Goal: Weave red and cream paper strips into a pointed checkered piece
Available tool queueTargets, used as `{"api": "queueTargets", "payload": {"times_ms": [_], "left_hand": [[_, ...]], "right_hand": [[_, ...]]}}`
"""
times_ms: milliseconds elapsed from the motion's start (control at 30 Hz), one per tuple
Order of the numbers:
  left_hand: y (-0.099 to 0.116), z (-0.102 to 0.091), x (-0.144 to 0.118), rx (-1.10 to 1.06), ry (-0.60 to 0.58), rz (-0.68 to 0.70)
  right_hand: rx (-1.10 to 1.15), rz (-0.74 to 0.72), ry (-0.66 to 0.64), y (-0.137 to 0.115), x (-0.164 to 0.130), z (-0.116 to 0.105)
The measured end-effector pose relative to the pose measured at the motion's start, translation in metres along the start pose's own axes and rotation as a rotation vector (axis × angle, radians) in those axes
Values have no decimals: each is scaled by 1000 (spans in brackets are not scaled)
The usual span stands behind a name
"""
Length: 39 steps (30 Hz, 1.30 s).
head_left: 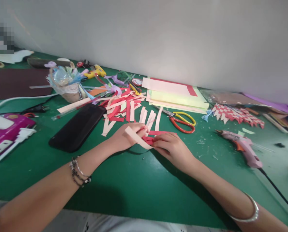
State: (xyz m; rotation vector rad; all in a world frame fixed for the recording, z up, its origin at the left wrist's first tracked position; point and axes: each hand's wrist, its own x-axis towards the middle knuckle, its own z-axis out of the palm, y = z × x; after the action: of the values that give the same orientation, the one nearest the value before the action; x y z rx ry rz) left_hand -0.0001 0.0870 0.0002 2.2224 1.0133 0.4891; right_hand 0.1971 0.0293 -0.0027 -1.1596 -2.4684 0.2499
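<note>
Between my two hands is a small piece of interlaced pink and red paper strips point(147, 140). My left hand point(128, 136) pinches it from the left, and a loose pale pink strip point(137, 138) curls out toward me. From the right, my right hand point(173, 149) grips the red part with thumb and fingers closed. The fingers hide most of the woven part. Just beyond my hands lie several folded pale pink strips point(150, 118) and a red strip point(160, 132). A heap of red and pink paper strips point(121, 104) spreads behind them.
Scissors point(182, 121) with yellow and red handles lie ahead right. A pink glue gun point(243, 146) and a woven paper piece point(238, 114) are at right. To the left are a black phone point(78, 127) and a magenta power strip point(10, 129). Paper sheets point(177, 96) lie by the wall.
</note>
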Motion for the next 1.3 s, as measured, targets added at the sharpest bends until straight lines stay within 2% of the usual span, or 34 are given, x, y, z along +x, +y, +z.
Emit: {"api": "queueTargets", "payload": {"times_ms": [233,467,633,733,867,1067,1300], "left_hand": [[5,-4,0,18,-8,-7],[10,-5,-1,23,-56,19],[10,-3,-1,36,-57,26],[9,-2,-1,30,-66,25],[7,-1,-1,98,-53,88],[6,2,1,152,-76,164],[9,3,0,135,-52,114]], "right_hand": [[42,93,27,4,1,0],[44,45,24,6,0,0],[246,206,-42,3,2,-5],[355,291,-22,5,3,-7],[288,307,56,9,3,-5],[388,412,20,9,3,-4],[405,484,35,9,4,-3]]}}
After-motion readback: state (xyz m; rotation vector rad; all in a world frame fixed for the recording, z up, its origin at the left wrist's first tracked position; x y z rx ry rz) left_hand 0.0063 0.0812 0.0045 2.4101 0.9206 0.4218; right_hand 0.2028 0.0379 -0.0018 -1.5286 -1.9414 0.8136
